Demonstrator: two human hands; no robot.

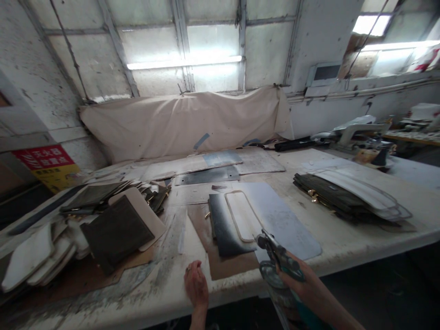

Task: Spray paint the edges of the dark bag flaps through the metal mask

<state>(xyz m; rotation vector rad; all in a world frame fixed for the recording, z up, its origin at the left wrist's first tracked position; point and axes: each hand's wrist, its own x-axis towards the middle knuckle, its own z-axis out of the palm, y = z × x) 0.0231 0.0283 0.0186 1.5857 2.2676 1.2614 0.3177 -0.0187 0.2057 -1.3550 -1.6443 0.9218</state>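
One dark stack [332,196] right of spray gun [276,251]

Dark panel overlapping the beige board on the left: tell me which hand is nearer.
Left. The left hand is right of the dark panel and nearer the viewer, not touching it; the right hand, gripping a spray gun, is much farther right.

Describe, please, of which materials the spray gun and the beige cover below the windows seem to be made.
Spray gun: probably metal, worn grey, judging by the pale glints along its top. Beige cover: perhaps cloth or soft plastic sheeting, fairly matte, since it drapes in soft folds.
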